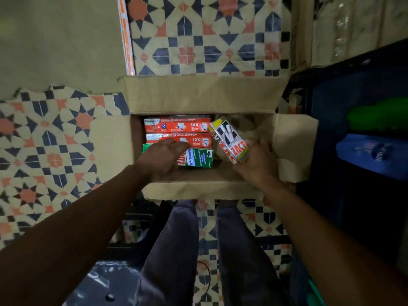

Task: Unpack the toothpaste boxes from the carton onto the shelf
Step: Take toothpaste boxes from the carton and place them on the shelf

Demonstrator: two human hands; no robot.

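Observation:
An open brown carton stands on the patterned floor below me. Inside lie two red toothpaste boxes side by side and a green-and-white whitening box nearer to me. My left hand reaches into the carton, fingers spread over the green box and the nearer red box. My right hand grips one end of a white, black and red Zact box, lifted at a tilt over the carton's right side.
A dark shelf unit with blue and green packs stands to the right. Flat cardboard lies at the far left, and more cartons at the top right. My legs are just behind the carton.

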